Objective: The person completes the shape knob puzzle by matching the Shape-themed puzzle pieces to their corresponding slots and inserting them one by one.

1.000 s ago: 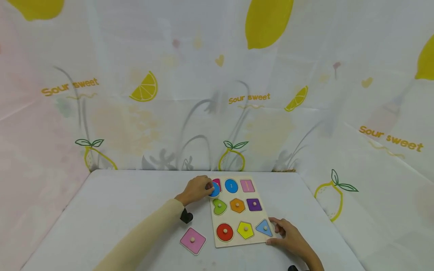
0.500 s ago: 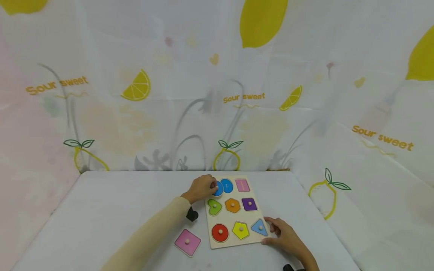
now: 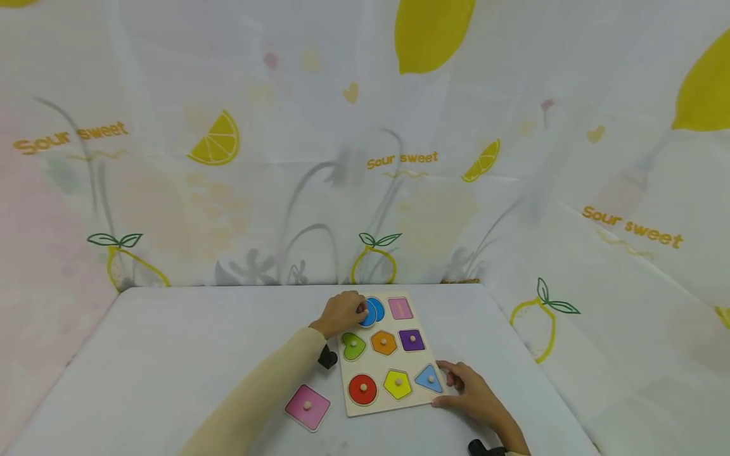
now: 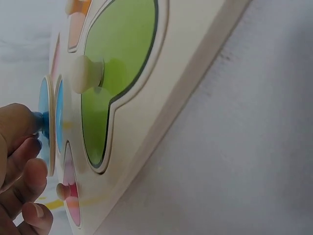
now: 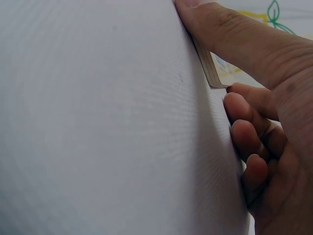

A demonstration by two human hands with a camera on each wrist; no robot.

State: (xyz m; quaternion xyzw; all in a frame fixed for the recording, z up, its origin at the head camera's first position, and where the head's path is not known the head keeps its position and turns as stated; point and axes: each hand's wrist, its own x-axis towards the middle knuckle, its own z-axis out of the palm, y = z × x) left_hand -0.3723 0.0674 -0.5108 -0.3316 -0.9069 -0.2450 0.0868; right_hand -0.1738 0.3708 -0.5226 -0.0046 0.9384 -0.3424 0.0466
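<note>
My left hand [image 3: 341, 315] pinches a round blue puzzle piece [image 4: 44, 98] by its knob. The piece is held just above the wooden shape puzzle board [image 3: 372, 362], partly overlapping the round blue recess [image 3: 380, 308] in its back row. In the left wrist view a narrow gap shows between piece and board. My right hand [image 3: 472, 394] holds the board's near right corner, thumb on the front edge and index finger at the right side. Off the board's left side lies a pink square piece [image 3: 302, 411] with a knob.
Seated in the board are a green heart [image 3: 352, 350], an orange hexagon [image 3: 379, 347], a purple square [image 3: 407, 345], a red circle [image 3: 356, 394], a yellow pentagon [image 3: 393, 387] and a blue triangle [image 3: 424, 382]. A pink square recess [image 3: 396, 308] is at the back right. White cloth covers the table.
My left hand has carried the round blue piece rightward, from the board's back left corner to over the blue recess. The right hand keeps its hold on the corner. The head view has turned slightly right.
</note>
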